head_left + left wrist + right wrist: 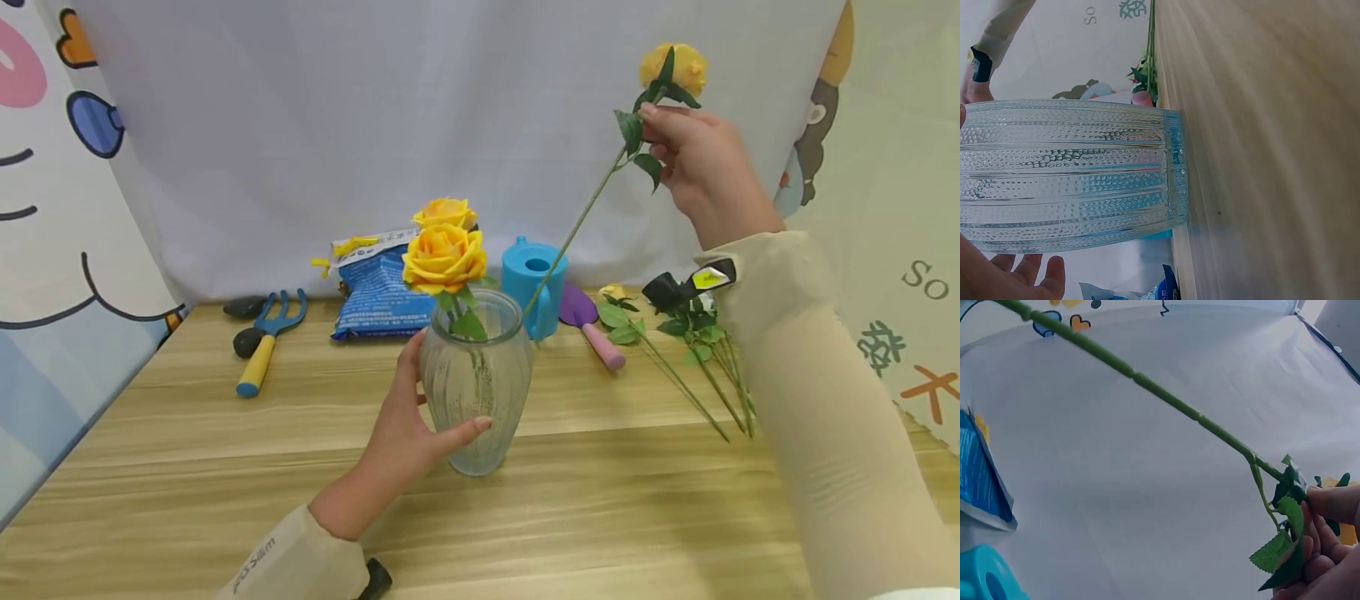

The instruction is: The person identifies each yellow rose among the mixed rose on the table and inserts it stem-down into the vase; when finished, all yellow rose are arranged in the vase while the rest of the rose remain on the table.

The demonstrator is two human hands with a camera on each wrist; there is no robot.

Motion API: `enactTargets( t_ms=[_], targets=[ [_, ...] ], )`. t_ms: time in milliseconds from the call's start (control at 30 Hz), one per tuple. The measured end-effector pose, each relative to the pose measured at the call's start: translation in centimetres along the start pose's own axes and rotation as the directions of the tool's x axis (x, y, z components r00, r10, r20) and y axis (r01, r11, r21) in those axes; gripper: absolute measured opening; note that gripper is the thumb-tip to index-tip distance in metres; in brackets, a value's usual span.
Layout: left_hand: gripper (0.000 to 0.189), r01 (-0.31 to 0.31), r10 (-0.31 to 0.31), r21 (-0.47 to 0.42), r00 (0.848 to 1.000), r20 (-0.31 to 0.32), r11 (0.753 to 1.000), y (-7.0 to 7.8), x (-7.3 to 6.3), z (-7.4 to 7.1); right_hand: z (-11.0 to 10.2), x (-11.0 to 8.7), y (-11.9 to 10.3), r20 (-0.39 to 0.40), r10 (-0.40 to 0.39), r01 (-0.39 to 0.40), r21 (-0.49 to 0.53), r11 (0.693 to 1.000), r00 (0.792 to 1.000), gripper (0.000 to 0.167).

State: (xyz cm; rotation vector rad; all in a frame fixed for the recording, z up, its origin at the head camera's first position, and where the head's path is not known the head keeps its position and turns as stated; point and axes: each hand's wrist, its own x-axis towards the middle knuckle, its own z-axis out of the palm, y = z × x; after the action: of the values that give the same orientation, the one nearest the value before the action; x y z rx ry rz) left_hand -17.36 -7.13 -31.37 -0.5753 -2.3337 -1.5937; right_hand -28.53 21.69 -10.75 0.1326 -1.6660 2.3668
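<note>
A ribbed clear glass vase (480, 392) stands upright on the table, two yellow roses (445, 258) in its mouth. My left hand (408, 425) holds the vase from the left, thumb across the near side and fingers around the far side. In the left wrist view, its fingers (1054, 275) curve beside the glass (1072, 175). High at the right, my right hand (701, 154) pinches another yellow rose (675, 71) just below the bloom. This rose's long green stem (1166, 397) slants down to the left, its lower end overlapping the area right of the vase rim.
Behind the vase are a blue packet (386, 292) and a blue watering can (536, 279). A purple trowel with pink handle (602, 346) and several loose flower stems (705, 367) lie at right. A hand fork (262, 350) lies at left beside dark stones (246, 307).
</note>
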Motion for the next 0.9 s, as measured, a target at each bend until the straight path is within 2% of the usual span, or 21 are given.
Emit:
enactTargets(
  t_ms=[133,300,400,633,733,900],
  targets=[
    [0.098,-0.002,0.002,-0.006,1.000,-0.002,1.000,0.0,0.0,0.2,1.2,0.2,-0.3,-0.022,0.008,-0.007,0.068,0.998,1.000,0.006],
    [0.098,-0.009,0.009,-0.005,1.000,0.002,1.000,0.0,-0.1,0.2,1.8,0.4,-0.9,-0.074,-0.029,0.035,0.083,0.996,0.997,0.007],
    [0.098,-0.015,0.015,0.005,1.000,-0.001,1.000,0.0,0.0,0.2,2.4,0.5,-0.8,-0.075,-0.038,0.043,0.078,0.996,0.996,0.007],
    [0.098,-0.010,0.010,-0.002,1.000,0.003,1.000,0.2,0.0,0.1,4.7,0.0,1.3,-0.046,0.015,-0.018,-0.077,0.997,0.999,0.008],
    [0.097,-0.007,0.007,-0.003,1.000,0.009,1.000,0.2,0.0,0.1,5.6,-0.3,2.1,-0.030,0.036,-0.040,-0.144,0.989,0.999,0.007],
    [0.097,-0.007,0.007,0.004,1.000,0.013,1.000,0.1,0.0,0.2,6.9,-0.5,3.4,0.020,0.036,-0.029,-0.271,0.962,0.999,0.008]
  ],
)
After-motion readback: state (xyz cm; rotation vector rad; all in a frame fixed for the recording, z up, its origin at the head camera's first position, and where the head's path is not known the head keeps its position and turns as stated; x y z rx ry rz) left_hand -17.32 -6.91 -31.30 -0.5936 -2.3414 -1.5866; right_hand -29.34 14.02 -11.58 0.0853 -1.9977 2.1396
